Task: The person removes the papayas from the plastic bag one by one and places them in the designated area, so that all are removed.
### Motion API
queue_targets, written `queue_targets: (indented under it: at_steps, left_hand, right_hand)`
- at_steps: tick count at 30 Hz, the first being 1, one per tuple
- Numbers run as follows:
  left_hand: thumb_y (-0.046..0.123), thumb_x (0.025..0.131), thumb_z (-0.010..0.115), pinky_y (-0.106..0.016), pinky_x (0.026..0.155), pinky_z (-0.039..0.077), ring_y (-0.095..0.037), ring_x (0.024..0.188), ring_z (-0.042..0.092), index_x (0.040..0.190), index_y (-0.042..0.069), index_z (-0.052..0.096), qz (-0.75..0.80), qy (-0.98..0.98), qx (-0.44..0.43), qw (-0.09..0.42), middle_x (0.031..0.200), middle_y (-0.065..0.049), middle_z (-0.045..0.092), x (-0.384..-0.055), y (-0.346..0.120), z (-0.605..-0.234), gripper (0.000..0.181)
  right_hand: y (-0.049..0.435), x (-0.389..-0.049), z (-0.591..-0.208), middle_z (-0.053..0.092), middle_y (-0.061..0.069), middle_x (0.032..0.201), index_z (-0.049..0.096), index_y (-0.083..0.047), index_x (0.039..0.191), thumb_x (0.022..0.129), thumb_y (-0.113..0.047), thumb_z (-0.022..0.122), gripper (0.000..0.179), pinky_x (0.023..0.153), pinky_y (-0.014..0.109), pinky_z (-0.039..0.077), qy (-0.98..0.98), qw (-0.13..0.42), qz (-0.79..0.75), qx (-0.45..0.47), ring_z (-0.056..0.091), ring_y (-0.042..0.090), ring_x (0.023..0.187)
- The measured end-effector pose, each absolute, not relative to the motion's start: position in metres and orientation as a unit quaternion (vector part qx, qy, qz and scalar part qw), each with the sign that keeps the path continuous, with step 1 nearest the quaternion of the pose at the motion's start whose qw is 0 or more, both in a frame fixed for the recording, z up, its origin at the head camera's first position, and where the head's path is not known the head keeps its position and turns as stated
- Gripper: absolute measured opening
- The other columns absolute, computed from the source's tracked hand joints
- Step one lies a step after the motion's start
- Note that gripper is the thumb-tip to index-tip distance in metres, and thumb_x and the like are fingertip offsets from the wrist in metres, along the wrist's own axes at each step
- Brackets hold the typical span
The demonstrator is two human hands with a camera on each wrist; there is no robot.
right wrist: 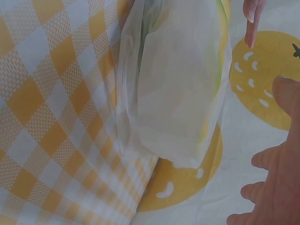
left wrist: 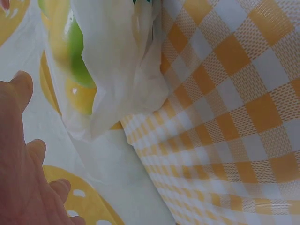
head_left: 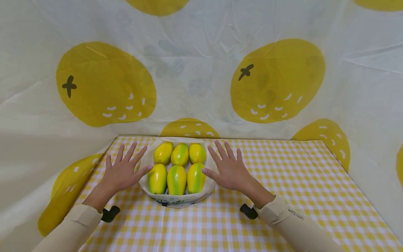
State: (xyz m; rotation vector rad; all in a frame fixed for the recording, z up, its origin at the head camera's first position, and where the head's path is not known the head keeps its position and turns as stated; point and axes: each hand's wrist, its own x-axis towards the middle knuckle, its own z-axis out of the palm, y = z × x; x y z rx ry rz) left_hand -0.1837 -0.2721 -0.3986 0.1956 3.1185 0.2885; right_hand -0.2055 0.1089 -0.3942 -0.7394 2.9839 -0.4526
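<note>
Yellow fruits with green streaks, shaped like mangoes, lie in two rows of three. A thin whitish bag surrounds them, its top wide open and its edge low about the fruit. To the left of the bag is my left hand, fingers spread and straight, its thumb overlapping the rim in the head view. My right hand mirrors it on the right side, palm down, the thumb reaching over the bag's edge near the front right fruit. Neither hand grips anything. Both wrist views show the bag's wall beside the raised fingers.
A yellow-and-white checked cloth covers the table. Behind and at the sides hangs a pale curtain printed with large yellow fruits. Dark wrist devices sit at both sleeve cuffs.
</note>
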Motion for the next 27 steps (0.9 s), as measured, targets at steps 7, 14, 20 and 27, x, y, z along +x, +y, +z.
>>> queue_targets:
  at_steps: [7, 14, 20, 27]
  left_hand:
    - [0.075, 0.099, 0.042, -0.087, 0.113, -0.003, -0.054, 0.160, -0.004, 0.168, 0.036, 0.017, 0.093, 0.994, 0.064, -0.003, 0.177, -0.014, 0.009, -0.184, -0.275, -0.406, 0.083]
    - [0.076, 0.099, 0.042, -0.087, 0.114, -0.002, -0.054, 0.160, -0.003, 0.168, 0.036, 0.018, 0.092, 0.994, 0.061, -0.003, 0.177, -0.013, 0.007, -0.186, -0.275, -0.410, 0.083]
    - [0.074, 0.099, 0.043, -0.087, 0.114, -0.001, -0.054, 0.160, -0.002, 0.167, 0.035, 0.019, 0.095, 0.994, 0.058, -0.002, 0.177, -0.015, 0.009, -0.183, -0.275, -0.411, 0.082]
    - [0.072, 0.101, 0.042, -0.087, 0.113, -0.001, -0.053, 0.160, -0.004, 0.167, 0.033, 0.020, 0.104, 0.993, 0.055, 0.005, 0.177, -0.016, 0.009, -0.181, -0.280, -0.415, 0.081]
  right_hand:
    - [0.108, -0.204, -0.399, 0.005, 0.010, 0.178, 0.020, -0.021, 0.168, 0.102, -0.067, 0.047, 0.085, 0.123, 0.078, 0.003, 0.961, 0.013, -0.146, -0.235, -0.001, 0.043, 0.164]
    - [0.109, -0.202, -0.404, 0.006, 0.011, 0.178, 0.021, -0.021, 0.168, 0.102, -0.066, 0.047, 0.084, 0.122, 0.079, 0.005, 0.960, 0.012, -0.148, -0.236, 0.002, 0.044, 0.164]
    - [0.107, -0.201, -0.410, 0.005, 0.011, 0.178, 0.020, -0.020, 0.168, 0.102, -0.066, 0.048, 0.085, 0.122, 0.079, 0.004, 0.959, 0.013, -0.156, -0.238, 0.001, 0.044, 0.164]
    - [0.108, -0.198, -0.417, 0.006, 0.010, 0.178, 0.021, -0.020, 0.168, 0.102, -0.067, 0.047, 0.085, 0.122, 0.079, 0.005, 0.959, 0.018, -0.154, -0.237, 0.002, 0.045, 0.163]
